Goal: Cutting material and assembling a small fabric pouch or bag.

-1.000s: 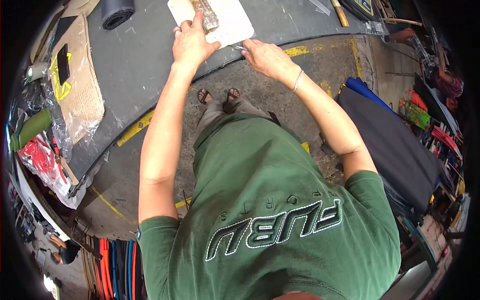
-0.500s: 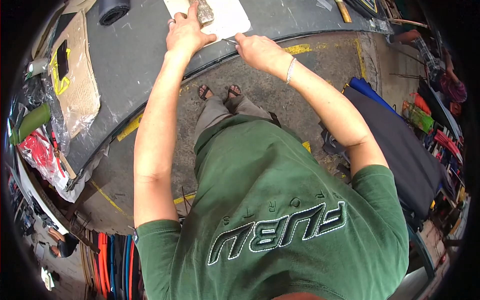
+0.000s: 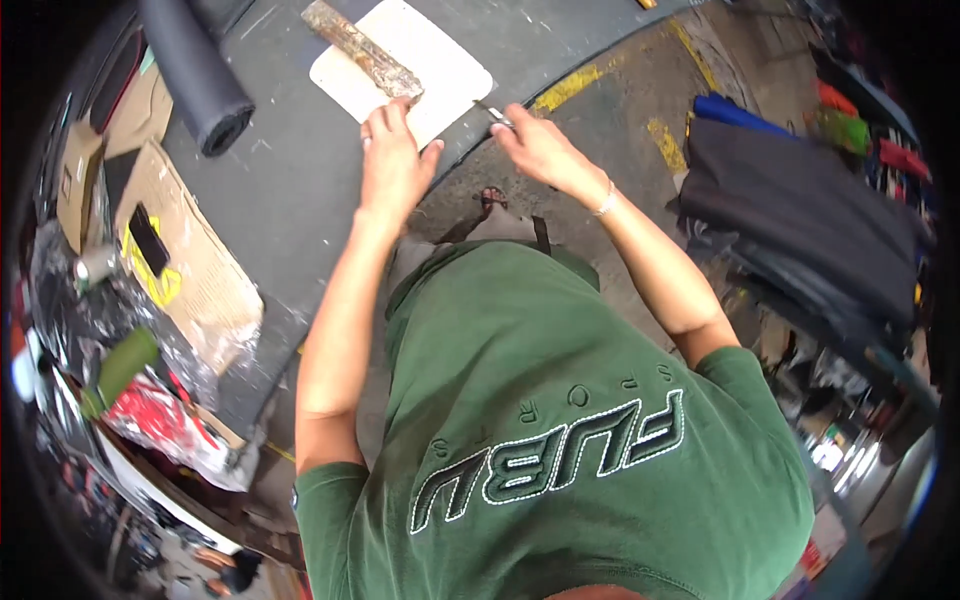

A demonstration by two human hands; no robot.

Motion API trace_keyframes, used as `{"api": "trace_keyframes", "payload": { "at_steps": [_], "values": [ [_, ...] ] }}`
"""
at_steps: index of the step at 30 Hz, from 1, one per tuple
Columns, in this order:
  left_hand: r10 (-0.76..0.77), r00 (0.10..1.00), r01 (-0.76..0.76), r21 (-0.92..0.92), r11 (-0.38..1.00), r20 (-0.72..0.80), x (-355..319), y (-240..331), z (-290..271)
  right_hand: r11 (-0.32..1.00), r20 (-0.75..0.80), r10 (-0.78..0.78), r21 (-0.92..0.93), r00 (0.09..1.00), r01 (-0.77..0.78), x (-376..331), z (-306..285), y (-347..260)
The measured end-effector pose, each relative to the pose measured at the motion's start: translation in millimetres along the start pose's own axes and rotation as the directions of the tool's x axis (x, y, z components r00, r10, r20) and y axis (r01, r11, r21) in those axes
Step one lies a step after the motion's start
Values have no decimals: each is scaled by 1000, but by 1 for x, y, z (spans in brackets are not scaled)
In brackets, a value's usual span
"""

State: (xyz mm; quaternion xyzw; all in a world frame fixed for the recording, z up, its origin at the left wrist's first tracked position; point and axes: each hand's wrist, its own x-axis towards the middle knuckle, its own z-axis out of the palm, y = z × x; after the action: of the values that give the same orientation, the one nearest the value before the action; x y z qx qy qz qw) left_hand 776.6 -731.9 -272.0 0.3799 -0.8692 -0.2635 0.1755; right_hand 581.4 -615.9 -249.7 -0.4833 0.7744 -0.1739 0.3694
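Note:
A white sheet or thin board with rounded corners point(image 3: 445, 55) lies on the dark grey table. Across it rests a mottled brown-grey bar point(image 3: 355, 42) with a rough surface. My left hand point(image 3: 393, 165) is at the near edge of the white piece, its fingertips by the bar's near end and its thumb held apart. I cannot tell how firmly it presses. In my right hand point(image 3: 545, 155) is a thin metal tool with a narrow, dark tip point(image 3: 492, 112), its exact kind unclear. That tip is near the right corner of the white piece; most of the handle is hidden by my fingers.
To the left are a dark roll of sheet material point(image 3: 205, 80), brown cardboard point(image 3: 190, 240) with a phone point(image 3: 150, 243) on it, and a green roll point(image 3: 125, 368) among plastic wrapping. Folded dark fabric point(image 3: 800, 200) is stacked at right, past the table edge.
The view has shifted, showing more of the bar and table. My left hand has moved to the bar's near end. The tool and right hand have come away from my left thumb.

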Motion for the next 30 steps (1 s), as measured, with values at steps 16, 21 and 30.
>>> {"api": "trace_keyframes", "payload": {
  "at_steps": [16, 21, 30],
  "values": [
    [367, 856, -503, 418, 757, 364, 2, -40, -11, 922, -263, 375, 9, 889, -387, -11, 95, -83],
    [409, 835, -538, 385, 750, 369, 1, -45, -5, 893, -184, 449, 73, 874, -443, -11, 95, -85],
    [383, 831, -542, 432, 721, 404, 2, -41, -10, 901, -196, 428, 19, 882, -433, -6, 87, -93]
  ]
}}
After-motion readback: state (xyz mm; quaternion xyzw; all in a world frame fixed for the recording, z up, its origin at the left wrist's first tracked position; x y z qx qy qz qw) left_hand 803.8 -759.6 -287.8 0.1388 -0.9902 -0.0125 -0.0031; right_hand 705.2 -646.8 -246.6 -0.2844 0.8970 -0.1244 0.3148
